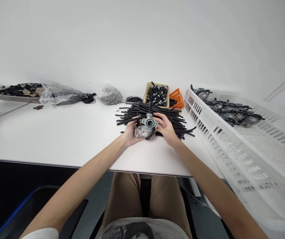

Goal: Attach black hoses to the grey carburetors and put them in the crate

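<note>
A grey metal carburetor [146, 123] with a clear bowl is held up between both hands over the white table. My left hand [131, 134] wraps around its left side and underside. On the other side, my right hand [166, 127] grips the carburetor's right flange with bent fingers. A black hose sticks out to the left of the body, and another short one curves below it. Just behind lies a heap of black rubber hoses [177, 119], partly hidden by the hands.
A large white crate [222, 146] with several carburetors [232, 111] stands at the right. Behind the hoses are a cream basket [144, 96] of black parts and an orange basket [179, 98]. Plastic bags [60, 94] and a parts tray [15, 98] line the back left. Another person's hand shows at the left edge.
</note>
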A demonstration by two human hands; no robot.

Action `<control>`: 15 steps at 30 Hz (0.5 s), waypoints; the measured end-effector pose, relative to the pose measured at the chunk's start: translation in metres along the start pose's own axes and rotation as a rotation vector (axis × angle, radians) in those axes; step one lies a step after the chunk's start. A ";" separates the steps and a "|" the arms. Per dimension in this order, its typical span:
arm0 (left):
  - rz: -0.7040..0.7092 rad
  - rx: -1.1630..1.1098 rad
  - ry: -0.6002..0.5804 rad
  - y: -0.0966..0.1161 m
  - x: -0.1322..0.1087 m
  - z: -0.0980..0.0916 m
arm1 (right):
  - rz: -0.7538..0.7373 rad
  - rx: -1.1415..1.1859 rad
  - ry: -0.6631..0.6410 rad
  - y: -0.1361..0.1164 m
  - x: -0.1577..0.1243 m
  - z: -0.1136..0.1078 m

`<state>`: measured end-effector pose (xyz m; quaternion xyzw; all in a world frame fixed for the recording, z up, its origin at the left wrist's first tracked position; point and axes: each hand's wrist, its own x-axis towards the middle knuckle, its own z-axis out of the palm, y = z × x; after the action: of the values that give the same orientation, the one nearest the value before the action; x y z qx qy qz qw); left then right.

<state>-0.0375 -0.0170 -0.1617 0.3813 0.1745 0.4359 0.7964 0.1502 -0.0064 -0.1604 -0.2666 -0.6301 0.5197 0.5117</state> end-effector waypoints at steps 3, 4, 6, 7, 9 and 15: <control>0.067 0.051 0.193 0.000 0.001 0.005 | -0.020 -0.020 0.097 0.002 0.004 -0.001; 0.113 0.077 0.230 -0.001 0.001 0.007 | -0.027 -0.032 0.120 0.003 0.004 -0.001; 0.216 0.145 0.259 -0.002 0.002 0.011 | -0.049 -0.062 0.164 0.003 0.005 -0.002; 0.267 0.184 0.271 -0.003 0.003 0.012 | -0.068 -0.075 0.198 0.003 0.006 -0.003; 0.381 0.269 0.323 -0.003 0.004 0.013 | -0.119 -0.093 0.290 0.004 0.005 -0.004; 0.746 0.680 0.629 -0.003 0.006 0.004 | -0.103 -0.141 0.257 0.006 0.001 0.002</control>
<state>-0.0300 -0.0143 -0.1609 0.5032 0.3859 0.6980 0.3327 0.1471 -0.0039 -0.1657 -0.3336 -0.6074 0.4089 0.5938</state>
